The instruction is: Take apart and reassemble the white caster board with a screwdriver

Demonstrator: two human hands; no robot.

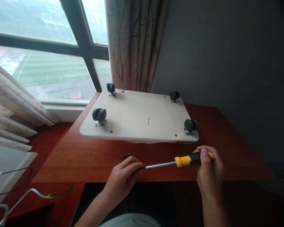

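My right hand (209,170) is wrapped round the yellow and black handle of a screwdriver (161,164). Its metal shaft points left, nearly level, above the front edge of the table. At the shaft's tip, my left hand (124,173) is closed with its fingers pinched together; whatever sits between them is too small and hidden to make out. A small dark brown piece (126,156) shows just behind the left fingers. Beyond both hands lies a white board (132,116) with black casters (99,115) pointing up at its corners.
The board rests on a reddish-brown wooden table (68,157). Small holes show in the board near some casters. A window (49,72) and patterned curtains (134,44) stand behind and to the left. White and black cables (35,190) run at the lower left.
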